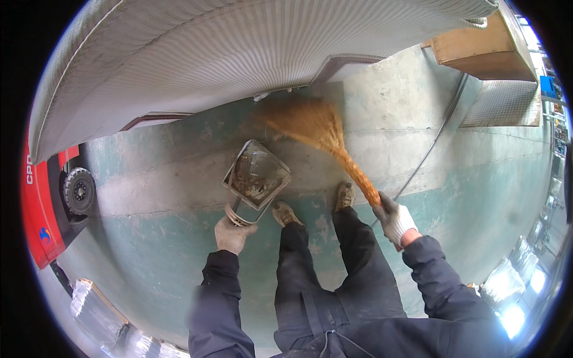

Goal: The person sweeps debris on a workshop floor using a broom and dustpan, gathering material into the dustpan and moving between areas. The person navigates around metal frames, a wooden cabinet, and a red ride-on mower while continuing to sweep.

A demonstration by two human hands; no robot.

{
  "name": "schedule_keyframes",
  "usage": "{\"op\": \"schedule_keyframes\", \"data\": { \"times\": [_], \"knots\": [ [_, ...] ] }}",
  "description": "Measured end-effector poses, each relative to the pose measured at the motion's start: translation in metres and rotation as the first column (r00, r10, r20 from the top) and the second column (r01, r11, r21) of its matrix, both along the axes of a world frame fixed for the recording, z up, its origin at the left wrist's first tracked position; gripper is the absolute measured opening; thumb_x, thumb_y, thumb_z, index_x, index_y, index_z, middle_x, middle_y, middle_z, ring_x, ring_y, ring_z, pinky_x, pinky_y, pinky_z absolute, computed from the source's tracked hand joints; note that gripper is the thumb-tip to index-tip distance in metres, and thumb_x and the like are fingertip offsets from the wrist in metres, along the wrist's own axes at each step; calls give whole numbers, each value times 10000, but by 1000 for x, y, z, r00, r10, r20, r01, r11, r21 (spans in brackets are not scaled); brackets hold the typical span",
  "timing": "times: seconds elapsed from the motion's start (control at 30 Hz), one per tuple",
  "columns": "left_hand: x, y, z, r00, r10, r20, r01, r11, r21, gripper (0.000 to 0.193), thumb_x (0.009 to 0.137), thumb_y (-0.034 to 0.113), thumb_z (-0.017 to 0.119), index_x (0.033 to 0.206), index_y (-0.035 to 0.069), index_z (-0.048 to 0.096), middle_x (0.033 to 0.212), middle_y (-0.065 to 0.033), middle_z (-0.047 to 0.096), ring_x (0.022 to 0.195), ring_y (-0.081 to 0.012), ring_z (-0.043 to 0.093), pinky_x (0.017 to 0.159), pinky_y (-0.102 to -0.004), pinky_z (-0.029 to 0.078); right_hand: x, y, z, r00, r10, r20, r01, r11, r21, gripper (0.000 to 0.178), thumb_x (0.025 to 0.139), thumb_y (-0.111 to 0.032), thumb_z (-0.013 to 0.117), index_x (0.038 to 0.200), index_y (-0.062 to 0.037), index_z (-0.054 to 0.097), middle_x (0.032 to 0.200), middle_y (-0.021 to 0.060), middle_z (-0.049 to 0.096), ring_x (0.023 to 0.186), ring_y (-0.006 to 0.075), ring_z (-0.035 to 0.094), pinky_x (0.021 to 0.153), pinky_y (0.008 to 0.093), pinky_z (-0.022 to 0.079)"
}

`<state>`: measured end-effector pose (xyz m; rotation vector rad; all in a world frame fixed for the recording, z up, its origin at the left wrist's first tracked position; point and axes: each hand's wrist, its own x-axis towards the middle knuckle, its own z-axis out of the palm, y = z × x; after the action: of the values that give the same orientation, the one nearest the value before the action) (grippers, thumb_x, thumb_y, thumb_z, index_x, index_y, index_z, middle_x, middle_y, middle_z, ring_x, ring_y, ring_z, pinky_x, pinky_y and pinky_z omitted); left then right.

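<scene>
My left hand [234, 234], in a pale knit work glove, is closed round the handle of a dustpan [271, 190]. The pan is a scuffed, box-shaped scoop with dirt and debris inside, and it is held just in front of my left shoe. My right hand [393, 219], gloved in white and dark grey, grips the thick woven handle of a straw broom [322, 128]. The broom's bristles are blurred by motion and fan out to the left, beyond the dustpan, close to the base of a large striped fabric-covered piece [197, 53].
At the left stands a red vehicle [45, 209] with a black tyre [79, 191]. A wooden box [486, 45] sits above a patterned metal plate [501, 104] at the far right. A thin dark cable or rod [431, 143] crosses the worn green-and-grey floor [155, 250].
</scene>
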<state>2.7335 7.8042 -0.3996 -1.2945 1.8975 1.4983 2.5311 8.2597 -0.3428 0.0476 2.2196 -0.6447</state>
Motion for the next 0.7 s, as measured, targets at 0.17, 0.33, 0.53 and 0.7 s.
{"op": "schedule_keyframes", "data": {
  "times": [0.17,0.33,0.53,0.7],
  "knots": [
    [12,-19,-13,1000,6,-14,-7,996,-83,476,780,113,969,1191,-78,824,1117,-142,885,1010,-221,828,943,-369,633,2,-64,-96,972,205,118,-230,936,267,557,1155,-429,617,1568,-55,619,1222,362,777,1211,557,726,1016,600,586],
    [21,-53,-20,996,-52,78,62,989,-131,472,771,113,970,1182,-75,836,1141,-154,886,1045,-232,830,974,-366,624,59,-32,-49,985,-25,171,26,1000,0,603,1140,-327,692,1637,0,593,1422,323,763,1364,441,743,1141,441,581],
    [30,-87,-13,987,-61,152,75,993,-90,469,773,72,948,1206,-68,836,1135,-149,882,1044,-228,822,980,-367,618,66,-37,-45,997,-30,73,20,991,129,542,1180,-360,606,1605,-24,600,1314,342,783,1250,498,767,1038,516,625],
    [36,-92,-19,984,-3,175,17,997,-78,495,743,103,959,1191,-69,838,1115,-166,875,1040,-245,818,974,-369,612,144,-102,-113,978,153,138,-182,956,228,536,1115,-308,631,1591,-76,550,971,355,785,964,549,784,871,623,622]
  ]
}}
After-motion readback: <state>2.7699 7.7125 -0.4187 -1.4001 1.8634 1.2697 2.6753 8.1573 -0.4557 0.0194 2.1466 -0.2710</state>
